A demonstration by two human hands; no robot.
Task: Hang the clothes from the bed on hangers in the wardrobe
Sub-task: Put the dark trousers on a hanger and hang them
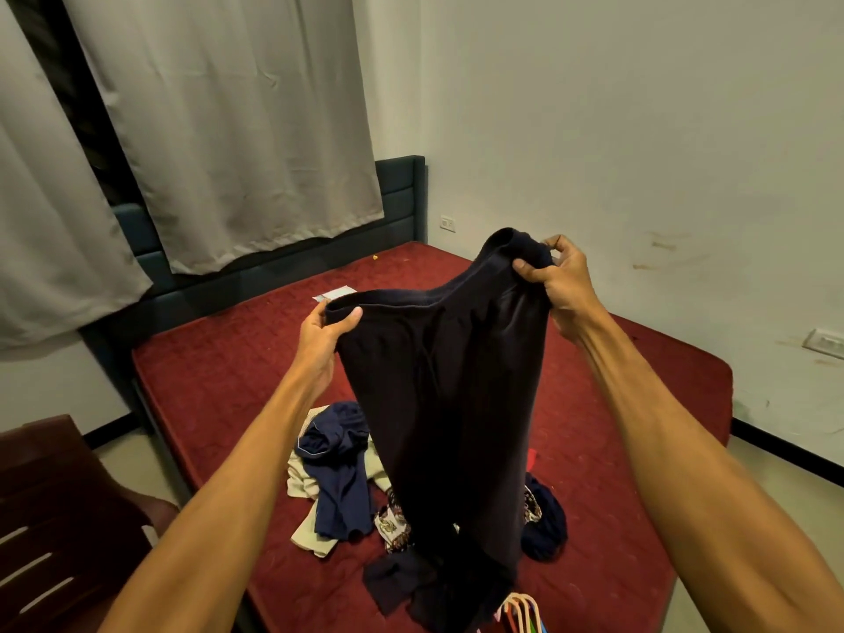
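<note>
I hold a dark navy pair of trousers [438, 404] up by the waistband above the red bed [228, 381]. My left hand [322, 340] grips the waistband's left end, and my right hand [555, 278] pinches the right end, slightly higher. The legs hang down to the mattress. Behind and under them lies a pile of clothes [338, 477]: a navy garment, a cream one, a patterned one, more dark cloth. The tops of some coloured hangers [520, 609] show at the bottom edge. No wardrobe is in view.
A dark brown slatted chair [55, 518] stands at the left front beside the bed. Grey curtains [219, 130] hang over the dark headboard [402, 194]. A white wall with sockets runs along the right. A small paper [333, 293] lies on the mattress.
</note>
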